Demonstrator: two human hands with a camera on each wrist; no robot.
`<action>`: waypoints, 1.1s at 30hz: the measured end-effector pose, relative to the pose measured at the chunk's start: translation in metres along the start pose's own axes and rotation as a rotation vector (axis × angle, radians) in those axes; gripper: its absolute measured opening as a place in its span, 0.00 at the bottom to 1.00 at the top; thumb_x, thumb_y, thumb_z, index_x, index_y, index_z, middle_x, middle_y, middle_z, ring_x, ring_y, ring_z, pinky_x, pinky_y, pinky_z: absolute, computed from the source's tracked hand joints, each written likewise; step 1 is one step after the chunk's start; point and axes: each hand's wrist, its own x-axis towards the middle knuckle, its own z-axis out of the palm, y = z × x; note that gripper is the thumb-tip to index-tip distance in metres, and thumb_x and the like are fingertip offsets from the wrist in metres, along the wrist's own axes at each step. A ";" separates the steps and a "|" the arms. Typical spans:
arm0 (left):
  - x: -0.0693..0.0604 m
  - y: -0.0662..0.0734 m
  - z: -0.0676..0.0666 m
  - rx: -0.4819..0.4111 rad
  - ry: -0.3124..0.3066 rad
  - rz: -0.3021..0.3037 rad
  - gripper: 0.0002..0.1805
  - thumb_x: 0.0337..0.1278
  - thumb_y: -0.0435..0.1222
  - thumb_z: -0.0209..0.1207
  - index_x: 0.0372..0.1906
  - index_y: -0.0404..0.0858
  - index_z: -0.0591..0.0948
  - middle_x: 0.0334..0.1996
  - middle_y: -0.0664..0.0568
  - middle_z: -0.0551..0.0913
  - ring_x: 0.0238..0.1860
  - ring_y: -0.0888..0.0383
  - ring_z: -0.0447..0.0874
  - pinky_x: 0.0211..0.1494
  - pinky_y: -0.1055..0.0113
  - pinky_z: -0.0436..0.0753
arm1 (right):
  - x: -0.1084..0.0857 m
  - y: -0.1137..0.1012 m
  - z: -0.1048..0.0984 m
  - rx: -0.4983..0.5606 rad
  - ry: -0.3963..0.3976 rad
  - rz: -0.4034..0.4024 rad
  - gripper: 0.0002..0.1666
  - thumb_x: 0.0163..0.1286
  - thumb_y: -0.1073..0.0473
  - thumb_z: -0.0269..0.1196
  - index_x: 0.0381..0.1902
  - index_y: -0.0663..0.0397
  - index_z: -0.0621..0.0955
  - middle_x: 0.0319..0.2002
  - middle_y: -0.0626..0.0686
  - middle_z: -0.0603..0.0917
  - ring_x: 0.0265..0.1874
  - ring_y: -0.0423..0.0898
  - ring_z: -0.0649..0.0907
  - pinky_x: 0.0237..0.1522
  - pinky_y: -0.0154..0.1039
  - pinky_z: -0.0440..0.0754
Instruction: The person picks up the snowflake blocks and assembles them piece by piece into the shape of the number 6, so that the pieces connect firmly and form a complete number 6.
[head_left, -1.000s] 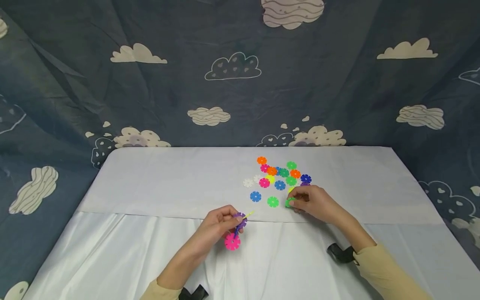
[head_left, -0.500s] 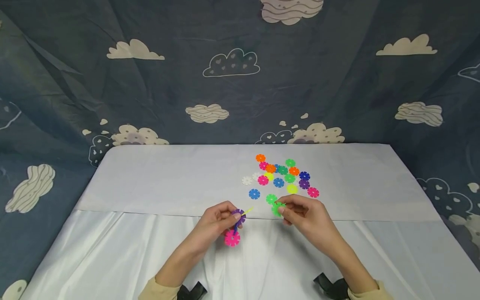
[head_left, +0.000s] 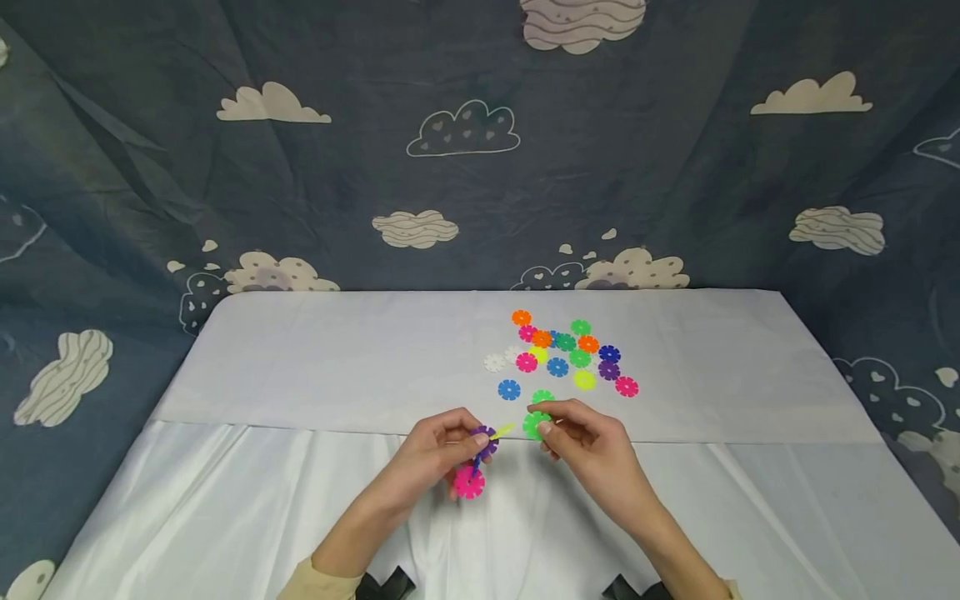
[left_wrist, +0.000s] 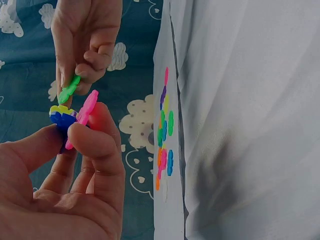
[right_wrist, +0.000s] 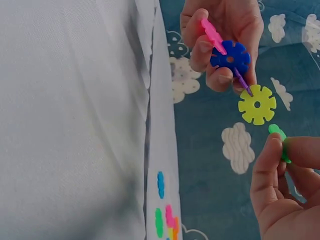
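Note:
My left hand [head_left: 431,454] pinches a joined chain of notched plastic discs. The chain has a pink disc [head_left: 469,482], a blue disc [right_wrist: 230,55], a purple disc [head_left: 487,443] and a yellow disc [right_wrist: 257,104] at its free end. Between thumb and fingertips, my right hand [head_left: 596,446] holds a green disc [head_left: 536,425]. In the right wrist view that green disc [right_wrist: 279,143] stands edge-on just short of the yellow disc, with a small gap between. Both hands are above the front part of the table.
Several loose discs in many colours lie on the white-covered table [head_left: 337,367] behind the hands, among them a blue disc [head_left: 509,390], a yellow disc [head_left: 584,380] and a pink disc [head_left: 626,387]. A dark cloud-printed cloth [head_left: 450,67] hangs behind.
My right hand has lifted the green disc from beside the loose discs and brought it left, close to the chain. My left hand stays nearly in place, the chain slightly turned.

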 end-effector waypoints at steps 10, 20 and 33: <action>-0.001 -0.002 0.002 0.025 -0.030 0.011 0.10 0.66 0.37 0.60 0.39 0.32 0.79 0.37 0.35 0.84 0.19 0.61 0.71 0.18 0.71 0.69 | 0.000 0.003 0.009 0.118 0.026 0.029 0.13 0.69 0.63 0.65 0.50 0.56 0.79 0.35 0.61 0.81 0.34 0.65 0.81 0.39 0.42 0.85; -0.001 0.000 0.004 0.067 -0.033 0.032 0.10 0.64 0.37 0.63 0.34 0.32 0.79 0.23 0.50 0.79 0.20 0.61 0.68 0.23 0.70 0.66 | -0.003 0.002 0.018 0.224 0.083 0.039 0.13 0.68 0.66 0.65 0.49 0.63 0.79 0.35 0.63 0.79 0.32 0.63 0.82 0.38 0.43 0.85; -0.001 -0.002 0.003 0.071 0.001 0.079 0.09 0.64 0.34 0.62 0.33 0.31 0.78 0.29 0.39 0.82 0.23 0.60 0.71 0.27 0.72 0.71 | -0.005 0.007 0.027 0.301 0.054 0.031 0.12 0.68 0.67 0.65 0.48 0.67 0.79 0.35 0.70 0.79 0.30 0.55 0.84 0.36 0.42 0.85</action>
